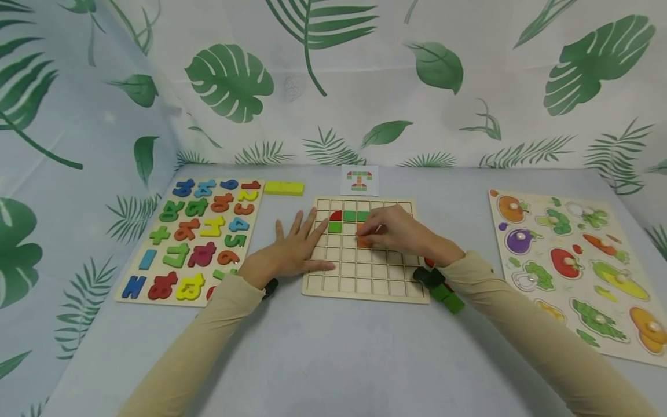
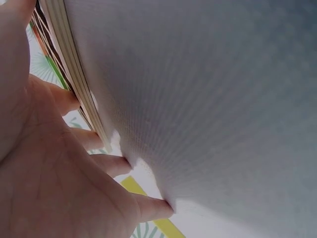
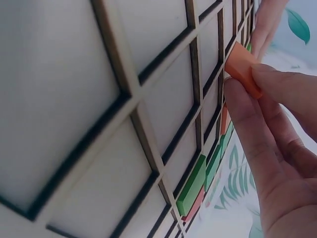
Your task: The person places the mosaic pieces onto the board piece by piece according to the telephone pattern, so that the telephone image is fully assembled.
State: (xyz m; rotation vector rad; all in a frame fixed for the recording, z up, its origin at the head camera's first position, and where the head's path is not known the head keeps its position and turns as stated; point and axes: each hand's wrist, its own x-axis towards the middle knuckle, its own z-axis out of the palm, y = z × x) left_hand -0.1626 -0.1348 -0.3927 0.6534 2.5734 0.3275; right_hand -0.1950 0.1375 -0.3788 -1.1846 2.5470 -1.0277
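As the left hand (image 1: 289, 252) lies spread along the left edge of a slatted grid board (image 1: 365, 286), the right hand (image 1: 393, 229) holds a tilted orange block (image 3: 242, 67) in a narrow grip over the board's middle, directly on the near side of a seated orange square (image 1: 360, 228). The right hand is the nearer; fingers hide the block's long axis. Smooth, straight-edged green blocks (image 1: 350, 215) and a rounded red piece (image 1: 336, 215) sit in pale wooden cells toward the board's far edge, beyond which a printed card (image 1: 359, 180) rests on the fine-textured desk (image 1: 312, 347).
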